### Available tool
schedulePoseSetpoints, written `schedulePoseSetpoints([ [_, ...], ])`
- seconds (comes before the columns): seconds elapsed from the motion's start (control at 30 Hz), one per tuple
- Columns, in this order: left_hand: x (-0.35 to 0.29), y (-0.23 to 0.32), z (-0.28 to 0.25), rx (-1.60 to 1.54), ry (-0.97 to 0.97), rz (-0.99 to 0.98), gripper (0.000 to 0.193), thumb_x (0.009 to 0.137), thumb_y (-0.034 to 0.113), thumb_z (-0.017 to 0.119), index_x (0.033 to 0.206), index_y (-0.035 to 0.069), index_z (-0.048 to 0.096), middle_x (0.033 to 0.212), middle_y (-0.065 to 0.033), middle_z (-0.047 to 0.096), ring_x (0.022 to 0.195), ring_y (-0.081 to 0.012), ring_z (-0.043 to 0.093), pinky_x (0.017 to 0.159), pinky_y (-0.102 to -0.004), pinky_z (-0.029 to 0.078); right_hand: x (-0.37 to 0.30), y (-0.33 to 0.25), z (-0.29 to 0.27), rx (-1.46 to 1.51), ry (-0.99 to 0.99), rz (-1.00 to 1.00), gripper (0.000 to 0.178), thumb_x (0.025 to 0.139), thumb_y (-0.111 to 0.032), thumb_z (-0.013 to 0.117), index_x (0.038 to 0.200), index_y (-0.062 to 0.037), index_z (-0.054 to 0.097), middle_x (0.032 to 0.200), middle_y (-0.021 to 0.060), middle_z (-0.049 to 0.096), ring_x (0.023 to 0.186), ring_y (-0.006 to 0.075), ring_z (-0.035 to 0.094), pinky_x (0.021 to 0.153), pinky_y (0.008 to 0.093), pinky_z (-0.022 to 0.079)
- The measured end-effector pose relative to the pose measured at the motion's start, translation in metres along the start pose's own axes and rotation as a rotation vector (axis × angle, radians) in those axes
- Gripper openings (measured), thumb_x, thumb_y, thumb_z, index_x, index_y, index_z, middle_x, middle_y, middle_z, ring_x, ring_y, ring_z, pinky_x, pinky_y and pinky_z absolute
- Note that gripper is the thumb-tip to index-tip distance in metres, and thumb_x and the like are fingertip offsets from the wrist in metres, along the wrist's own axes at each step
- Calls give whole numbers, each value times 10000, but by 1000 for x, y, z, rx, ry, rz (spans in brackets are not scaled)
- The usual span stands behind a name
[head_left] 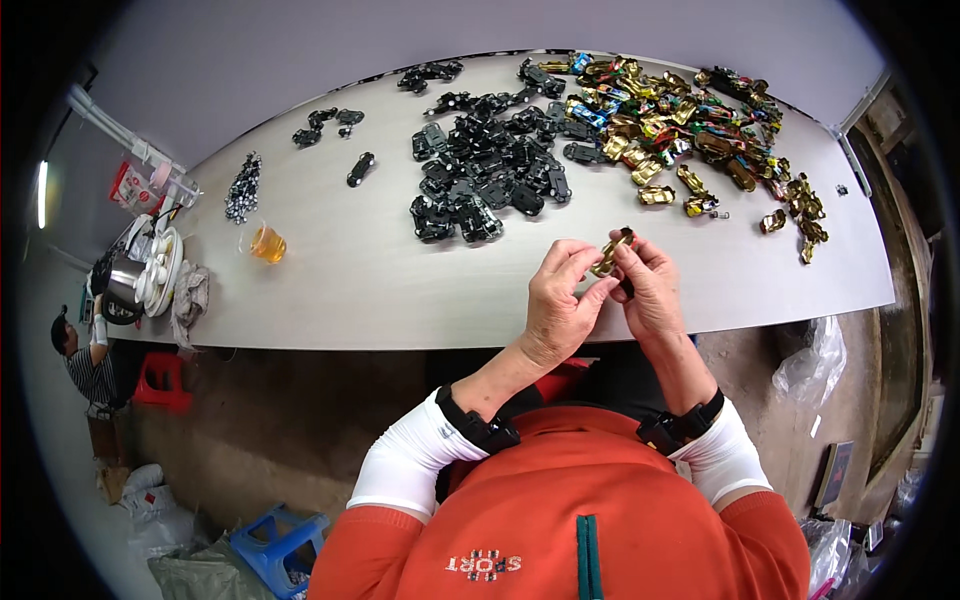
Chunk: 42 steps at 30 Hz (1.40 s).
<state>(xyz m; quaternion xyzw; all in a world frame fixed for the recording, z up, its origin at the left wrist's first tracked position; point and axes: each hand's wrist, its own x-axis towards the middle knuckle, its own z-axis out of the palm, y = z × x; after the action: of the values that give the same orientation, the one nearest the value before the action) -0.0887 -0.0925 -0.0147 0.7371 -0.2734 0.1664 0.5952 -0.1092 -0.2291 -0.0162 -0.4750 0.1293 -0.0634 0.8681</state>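
Both hands meet just above the table's near edge, around a small gold toy car body (606,257). My left hand (560,305) pinches its near-left side with thumb and fingers. From the other side, my right hand (652,290) grips it with the thumb on top. Something black shows at the right fingers, partly hidden, and I cannot tell whether it is joined to the gold piece. Beyond my hands lies a heap of black toy car bases with wheels (490,165). Right of that spreads a heap of gold and coloured toy car bodies (660,125).
On the table's left are a pile of small silvery parts (243,190) and a cup of amber liquid (268,244). A steel pot (124,284), white dishes and a cloth (190,300) crowd the left end. Another person (85,355) is beyond it. Stools stand below.
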Motion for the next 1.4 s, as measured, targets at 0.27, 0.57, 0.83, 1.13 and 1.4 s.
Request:
schedulePoseSetpoints([
  [0.27, 42, -58, -99, 923, -3, -240, 240, 692, 225, 756, 685, 23, 626, 771, -95, 587, 795, -289, 565, 692, -405, 473, 0, -10, -20, -128, -37, -57, 254, 863, -135, 640, 1087, -33, 578, 763, -33, 544, 590, 23, 453, 445, 169, 331],
  [0.57, 54, -78, -100, 772, 66, -327, 297, 651, 191, 752, 839, -12, 644, 813, -124, 598, 752, -271, 598, 694, -383, 492, -7, -4, -13, -359, -173, -52, 286, 848, -123, 642, 1106, -21, 575, 830, -6, 586, 603, 27, 469, 442, 164, 337],
  [0.83, 32, -34, -81, 246, -103, -111, 283, 663, -52, 681, 940, -28, 628, 877, -65, 529, 677, -102, 556, 524, -206, 463, 0, -23, -4, -398, -406, 101, 340, 809, -221, 686, 1086, -35, 614, 860, -7, 609, 690, 36, 520, 470, 176, 357],
  [1.13, 3, -11, -67, -524, -128, -372, 381, 762, -100, 631, 1127, -34, 541, 989, -79, 552, 797, -119, 568, 615, -226, 496, 1, -13, 4, -136, -513, 280, 345, 804, -250, 703, 1065, -39, 623, 810, -18, 603, 596, 30, 475, 465, 176, 350],
  [1.4, 1, -24, -51, -1159, 49, -480, 395, 808, 25, 668, 1175, -16, 529, 1118, -164, 586, 865, -170, 600, 623, -257, 512, -1, -15, 18, -15, -474, 248, 315, 840, -251, 677, 1091, -73, 609, 843, -22, 605, 618, 18, 492, 450, 161, 355],
])
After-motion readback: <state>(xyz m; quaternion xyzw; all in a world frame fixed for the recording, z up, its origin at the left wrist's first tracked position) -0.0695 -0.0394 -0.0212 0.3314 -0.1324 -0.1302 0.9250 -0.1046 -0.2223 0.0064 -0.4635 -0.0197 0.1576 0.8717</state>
